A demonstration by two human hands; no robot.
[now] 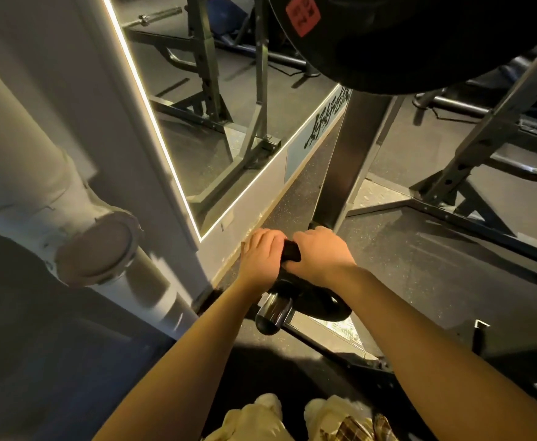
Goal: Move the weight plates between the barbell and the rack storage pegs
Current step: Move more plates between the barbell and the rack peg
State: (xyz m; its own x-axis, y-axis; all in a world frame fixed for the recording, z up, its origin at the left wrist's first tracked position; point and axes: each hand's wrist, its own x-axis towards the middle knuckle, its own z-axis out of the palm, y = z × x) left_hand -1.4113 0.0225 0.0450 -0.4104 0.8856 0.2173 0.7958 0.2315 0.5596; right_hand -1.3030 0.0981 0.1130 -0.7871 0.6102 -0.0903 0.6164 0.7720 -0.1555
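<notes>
Both hands, left (260, 254) and right (319, 253), clamped on a half-hidden black weight plate (316, 300) around a low storage peg (273, 313).

Two hands: left (262, 254), right (319, 254). Two plates: one gripped (318, 300), one above (420, 43). One peg (273, 311).

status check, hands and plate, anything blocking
Left hand and right hand both grip small black plate on low storage peg. Big plate overhead. Peg end unobstructed.
</notes>
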